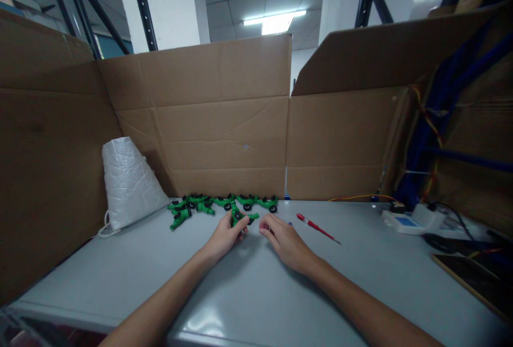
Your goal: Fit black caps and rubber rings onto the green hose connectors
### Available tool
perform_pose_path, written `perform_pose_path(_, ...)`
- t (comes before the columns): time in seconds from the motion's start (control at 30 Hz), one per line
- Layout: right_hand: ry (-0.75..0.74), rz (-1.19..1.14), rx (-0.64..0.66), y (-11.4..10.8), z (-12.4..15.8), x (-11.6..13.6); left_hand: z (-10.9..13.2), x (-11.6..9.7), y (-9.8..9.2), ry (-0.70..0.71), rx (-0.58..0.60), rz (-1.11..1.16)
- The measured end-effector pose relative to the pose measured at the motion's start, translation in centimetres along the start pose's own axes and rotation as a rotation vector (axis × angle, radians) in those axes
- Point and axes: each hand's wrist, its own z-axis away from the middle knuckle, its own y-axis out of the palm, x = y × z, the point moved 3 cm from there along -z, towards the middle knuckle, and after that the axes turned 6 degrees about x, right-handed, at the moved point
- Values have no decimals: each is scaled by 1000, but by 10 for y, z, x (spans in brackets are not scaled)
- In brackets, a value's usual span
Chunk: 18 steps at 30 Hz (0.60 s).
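Note:
A small green toy vehicle (237, 215) with black parts is pinched between the thumb and fingers of my left hand (225, 234), above the grey table. Just right of it, my right hand (282, 239) is closed with its fingertips together, apart from the toy; what they hold, if anything, is too small to make out. Behind the hands, more green toy vehicles (222, 202) with black wheels stand in a cluster along the back of the table. A red screwdriver (318, 228) lies to the right of my right hand, its thin tip pointing right and toward me.
A white padded bag (128, 186) stands at the back left. Cardboard walls (220, 138) enclose the table (132, 277). On the right are a white power strip (409, 223) with cables, a blue metal frame (425, 133) and a dark flat panel (473, 280).

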Motion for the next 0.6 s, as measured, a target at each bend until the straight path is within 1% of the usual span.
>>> perform_pose_path(0.17,-2,-9,-30,-1,-1,0,0,2,0,26,8,-14)
perform_pose_path(0.43,15,-3,-116,-2,-1,-2,5,-2,8,-2,111,-31)
perform_pose_path(0.6,18,0,-115,-2,-2,-4,5,-4,10,-16,156,-21)
